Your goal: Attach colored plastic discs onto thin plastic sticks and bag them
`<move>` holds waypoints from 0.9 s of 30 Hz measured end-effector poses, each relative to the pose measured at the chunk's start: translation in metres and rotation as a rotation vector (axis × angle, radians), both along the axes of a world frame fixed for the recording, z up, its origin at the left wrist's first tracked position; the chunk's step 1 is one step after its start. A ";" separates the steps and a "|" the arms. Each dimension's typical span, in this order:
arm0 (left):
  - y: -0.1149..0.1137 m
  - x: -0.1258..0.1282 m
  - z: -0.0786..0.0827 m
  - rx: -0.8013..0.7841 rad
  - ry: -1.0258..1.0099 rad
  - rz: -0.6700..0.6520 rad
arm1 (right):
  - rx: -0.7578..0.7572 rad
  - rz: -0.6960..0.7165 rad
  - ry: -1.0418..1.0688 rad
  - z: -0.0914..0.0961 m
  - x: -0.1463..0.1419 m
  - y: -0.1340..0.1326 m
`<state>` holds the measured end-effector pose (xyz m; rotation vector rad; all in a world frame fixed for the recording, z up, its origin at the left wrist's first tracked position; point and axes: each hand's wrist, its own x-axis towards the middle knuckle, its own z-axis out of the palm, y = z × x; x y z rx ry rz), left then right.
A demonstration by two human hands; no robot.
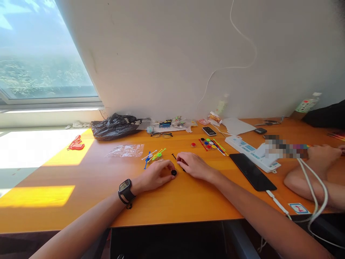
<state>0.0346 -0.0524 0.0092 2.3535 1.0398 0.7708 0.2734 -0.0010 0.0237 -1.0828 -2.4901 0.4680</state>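
Observation:
My left hand (155,175) rests low over the table, thumb and fingers pinching a small black plastic disc (174,173). Close to it, my right hand (194,165) has its fingers bent down onto a thin black plastic stick (174,157), whose middle they cover. Beyond my left hand lie several coloured sticks with discs on them, among them a blue piece (147,159) and a green-and-yellow piece (158,155). Farther right is a group of loose discs, including a white disc (210,140), with loose sticks such as a green stick (219,144) alongside. A red disc (193,145) lies apart.
Left of my hands are a clear plastic bag (126,150), a red toy gun (76,143) and a black bag (115,126). Glasses (161,135) lie behind. To the right are a phone (252,172), a power strip (250,153), cables and another person's arm (309,180).

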 end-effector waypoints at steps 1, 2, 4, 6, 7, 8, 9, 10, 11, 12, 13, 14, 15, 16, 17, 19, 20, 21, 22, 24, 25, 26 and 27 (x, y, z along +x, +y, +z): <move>0.000 0.000 0.000 -0.028 -0.026 0.000 | -0.011 -0.001 0.030 0.000 0.000 0.000; 0.000 0.001 0.000 -0.052 -0.052 0.000 | -0.027 0.001 0.066 -0.001 -0.001 0.000; 0.001 0.002 -0.001 -0.093 -0.101 0.008 | -0.058 0.023 0.159 -0.003 -0.002 0.000; 0.003 0.003 -0.001 -0.127 -0.152 0.016 | -0.082 0.050 0.268 -0.006 -0.004 0.001; 0.004 0.004 -0.002 -0.144 -0.181 0.020 | -0.089 0.057 0.324 -0.007 -0.005 0.001; 0.005 0.004 -0.003 -0.164 -0.213 0.021 | -0.092 0.058 0.379 -0.008 -0.006 0.001; 0.007 0.004 -0.004 -0.186 -0.251 0.019 | -0.092 0.059 0.429 -0.009 -0.007 0.002; 0.008 0.004 -0.005 -0.212 -0.294 0.015 | -0.086 0.062 0.466 -0.009 -0.008 0.002; 0.009 0.004 -0.007 -0.244 -0.343 0.009 | -0.075 0.068 0.490 -0.009 -0.008 0.002; 0.011 0.004 -0.009 -0.280 -0.393 0.003 | -0.063 0.078 0.504 -0.008 -0.009 0.001; 0.012 0.004 -0.010 -0.318 -0.438 -0.003 | -0.055 0.092 0.513 -0.007 -0.009 0.001; 0.013 0.004 -0.012 -0.352 -0.477 -0.006 | -0.052 0.108 0.519 -0.006 -0.010 0.000; 0.014 0.004 -0.012 -0.382 -0.507 -0.008 | -0.052 0.121 0.528 -0.004 -0.010 -0.002; 0.015 0.003 -0.012 -0.403 -0.531 -0.007 | -0.052 0.133 0.541 -0.002 -0.010 -0.003; 0.016 0.003 -0.012 -0.417 -0.548 -0.004 | -0.051 0.145 0.556 0.000 -0.011 -0.005; 0.016 0.003 -0.009 -0.428 -0.571 0.014 | -0.057 0.167 0.579 0.003 -0.012 -0.008; 0.016 0.002 -0.007 -0.432 -0.582 0.030 | -0.067 0.175 0.588 0.004 -0.013 -0.009; 0.016 0.002 -0.005 -0.439 -0.590 0.047 | -0.083 0.182 0.594 0.004 -0.014 -0.009; 0.016 0.002 -0.003 -0.451 -0.597 0.060 | -0.101 0.189 0.599 0.004 -0.014 -0.010; 0.015 0.002 0.000 -0.483 -0.620 0.072 | -0.145 0.196 0.610 0.002 -0.015 -0.009; 0.014 0.002 0.001 -0.499 -0.632 0.075 | -0.172 0.196 0.620 0.000 -0.015 -0.008; 0.013 0.003 0.002 -0.512 -0.640 0.079 | -0.205 0.193 0.633 -0.002 -0.016 -0.007; 0.013 0.003 0.002 -0.522 -0.648 0.085 | -0.243 0.185 0.648 -0.005 -0.016 -0.005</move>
